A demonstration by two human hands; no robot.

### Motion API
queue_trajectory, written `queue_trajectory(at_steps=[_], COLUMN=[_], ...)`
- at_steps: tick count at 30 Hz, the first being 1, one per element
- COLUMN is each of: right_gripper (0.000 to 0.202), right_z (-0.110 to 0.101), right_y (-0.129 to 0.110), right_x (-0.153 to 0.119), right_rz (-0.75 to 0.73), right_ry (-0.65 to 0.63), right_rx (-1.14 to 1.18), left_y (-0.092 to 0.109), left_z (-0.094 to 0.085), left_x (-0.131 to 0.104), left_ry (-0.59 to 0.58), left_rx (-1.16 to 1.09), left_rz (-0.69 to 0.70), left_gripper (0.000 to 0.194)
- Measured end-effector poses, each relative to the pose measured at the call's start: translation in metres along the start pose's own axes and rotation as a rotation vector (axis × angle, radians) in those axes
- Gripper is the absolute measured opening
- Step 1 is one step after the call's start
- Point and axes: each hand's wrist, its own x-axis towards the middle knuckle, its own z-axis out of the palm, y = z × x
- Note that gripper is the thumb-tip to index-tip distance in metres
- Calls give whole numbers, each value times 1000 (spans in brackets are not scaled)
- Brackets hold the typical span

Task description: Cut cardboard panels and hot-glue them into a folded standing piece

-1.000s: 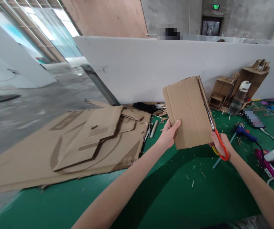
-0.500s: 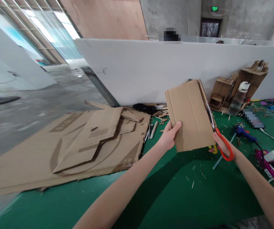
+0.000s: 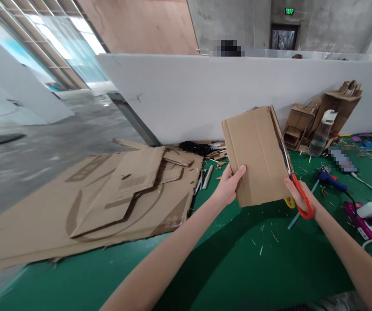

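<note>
A rectangular piece of cardboard (image 3: 257,155) is held up above the green table, tilted to the left. My left hand (image 3: 231,185) is closed on its lower left edge, thumb on the near face and fingers behind. My right hand (image 3: 297,194) is closed around the handles of a pair of scissors (image 3: 307,205), one loop orange and the other yellow. The blades lie along the right edge of the cardboard, where a narrow strip stands beside the main sheet. How far the blades are apart is hard to make out.
Large flattened cardboard (image 3: 160,224) covers the table's left. At the right are a blue glue gun (image 3: 331,179), a pink power strip (image 3: 367,224), a phone (image 3: 343,160) and a water bottle (image 3: 322,134). Cardboard models (image 3: 341,103) stand against a white partition (image 3: 173,95).
The orange handle has swung slightly left toward the cardboard, along with my right hand. My left hand keeps its hold on the sheet. The whole view has shifted a little.
</note>
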Motion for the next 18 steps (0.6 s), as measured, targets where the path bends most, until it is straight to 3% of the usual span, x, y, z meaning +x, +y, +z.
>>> queue_trajectory(at_steps=[9,18], right_gripper=[56,55], right_z=[6,15], right_y=[5,-3], right_x=[-1,-10], right_rz=[24,105], right_ry=[64,102], right_rx=[53,262], left_y=[-3,-5], left_z=[1,2], left_x=[-2,-1], left_ry=[16,32], left_rx=[-2,-39], left_rz=[-15,-3], left_gripper=[47,46])
